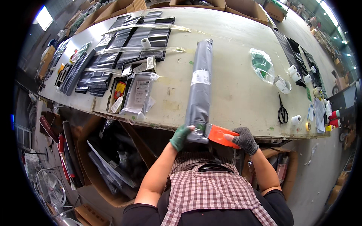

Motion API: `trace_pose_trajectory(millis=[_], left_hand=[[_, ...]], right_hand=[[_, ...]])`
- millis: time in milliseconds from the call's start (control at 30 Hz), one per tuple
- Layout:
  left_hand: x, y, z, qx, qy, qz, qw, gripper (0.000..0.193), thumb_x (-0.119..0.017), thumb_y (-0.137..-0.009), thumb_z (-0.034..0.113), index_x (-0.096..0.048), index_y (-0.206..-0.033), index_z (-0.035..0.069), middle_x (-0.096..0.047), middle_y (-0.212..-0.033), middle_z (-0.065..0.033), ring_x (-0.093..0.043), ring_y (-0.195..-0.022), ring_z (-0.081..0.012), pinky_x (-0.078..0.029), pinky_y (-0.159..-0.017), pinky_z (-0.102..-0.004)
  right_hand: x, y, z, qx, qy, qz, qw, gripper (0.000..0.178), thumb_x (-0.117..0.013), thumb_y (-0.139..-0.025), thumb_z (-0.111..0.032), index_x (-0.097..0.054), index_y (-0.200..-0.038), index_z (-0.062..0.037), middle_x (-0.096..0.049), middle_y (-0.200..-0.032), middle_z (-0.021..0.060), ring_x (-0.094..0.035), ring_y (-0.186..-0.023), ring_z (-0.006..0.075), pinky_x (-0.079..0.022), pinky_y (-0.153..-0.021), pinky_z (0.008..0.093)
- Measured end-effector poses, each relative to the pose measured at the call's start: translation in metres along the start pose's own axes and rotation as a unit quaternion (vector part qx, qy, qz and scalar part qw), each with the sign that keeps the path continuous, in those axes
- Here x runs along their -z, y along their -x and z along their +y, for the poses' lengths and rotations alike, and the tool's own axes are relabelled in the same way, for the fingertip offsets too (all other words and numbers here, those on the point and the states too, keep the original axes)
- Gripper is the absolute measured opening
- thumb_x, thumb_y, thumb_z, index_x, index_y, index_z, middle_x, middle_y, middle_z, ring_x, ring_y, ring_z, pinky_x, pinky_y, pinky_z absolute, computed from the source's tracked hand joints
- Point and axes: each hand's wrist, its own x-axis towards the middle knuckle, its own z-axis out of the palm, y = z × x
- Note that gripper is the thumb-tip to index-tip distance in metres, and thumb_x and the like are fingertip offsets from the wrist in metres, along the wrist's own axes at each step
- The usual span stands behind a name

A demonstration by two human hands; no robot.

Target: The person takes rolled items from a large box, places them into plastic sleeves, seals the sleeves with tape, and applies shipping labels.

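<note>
A long grey plastic-wrapped package [200,90] with a white label lies on the table, its near end reaching past the front edge. My left hand [181,137], in a green glove, grips the left side of that near end. In a dark grey glove, my right hand [245,141] is closed round a flat orange hand tool [220,136] with a pale, metal-looking edge. That edge touches or nearly touches the package's right side near its end. The tool's exact kind does not show.
Flat black plastic bags [124,39] lie stacked at the left, beside a plastic-lined box [139,92]. Black scissors [283,111], white label rolls [283,86] and a green tape roll in clear plastic [262,64] are at the right. An open carton [87,150] stands below the table's edge.
</note>
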Motion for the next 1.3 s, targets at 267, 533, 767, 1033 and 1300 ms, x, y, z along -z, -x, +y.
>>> trace_pose_trajectory(millis=[267,533,767,1033,1300], left_hand=[[0.085,0.069,-0.074,-0.264,-0.537,0.343,0.724,0.070,-0.057,-0.082,0.051,-0.042,-0.131,0.002,-0.051,-0.124,-0.0212,-0.050,-0.114,-0.0352,-0.041,-0.096,-0.0423],[0.039,0.069,-0.025,-0.182,-0.684,0.386,0.592,0.097,-0.082,-0.056,0.043,-0.034,-0.130,0.002,-0.048,-0.125,-0.0171,-0.047,-0.117,-0.0328,-0.040,-0.096,-0.0410],[0.035,0.086,-0.007,-0.120,-0.634,0.365,0.671,0.087,-0.082,-0.055,0.038,-0.040,-0.123,0.004,-0.061,-0.103,-0.0189,-0.062,-0.090,-0.0347,-0.050,-0.077,-0.0408],[0.050,0.085,-0.003,-0.123,-0.533,0.265,0.794,0.081,-0.084,-0.057,0.033,-0.041,-0.119,0.003,-0.063,-0.098,-0.0121,-0.063,-0.090,-0.0253,-0.050,-0.080,-0.0344],[0.064,0.081,0.004,-0.077,-0.178,-0.039,0.980,0.074,-0.075,-0.073,0.030,-0.042,-0.132,-0.001,-0.056,-0.123,-0.0082,-0.052,-0.115,-0.0184,-0.038,-0.100,-0.0307]], right_hand=[[-0.112,-0.064,-0.071,0.002,-0.026,-0.072,0.997,0.055,-0.053,-0.082,-0.058,-0.070,-0.085,-0.0066,-0.065,-0.072,0.0182,-0.065,-0.070,0.0322,-0.050,-0.064,0.0397],[-0.103,-0.045,-0.099,0.159,-0.036,-0.158,0.974,0.053,-0.058,-0.084,-0.050,-0.057,-0.093,0.0018,-0.060,-0.074,0.0207,-0.058,-0.069,0.0305,-0.046,-0.066,0.0386],[-0.007,0.033,-0.030,0.060,0.163,-0.054,0.983,0.045,-0.068,-0.074,-0.045,-0.063,-0.089,-0.0036,-0.065,-0.070,0.0142,-0.064,-0.063,0.0280,-0.050,-0.059,0.0388],[-0.106,-0.068,0.037,-0.003,-0.004,-0.050,0.999,0.057,-0.059,-0.077,-0.054,-0.064,-0.082,0.0020,-0.064,-0.075,0.0215,-0.062,-0.067,0.0332,-0.049,-0.065,0.0390],[0.018,-0.025,0.103,0.007,0.060,0.343,0.937,0.031,-0.067,-0.080,-0.034,-0.061,-0.081,-0.0035,-0.058,-0.063,0.0152,-0.061,-0.059,0.0217,-0.048,-0.055,0.0364]])
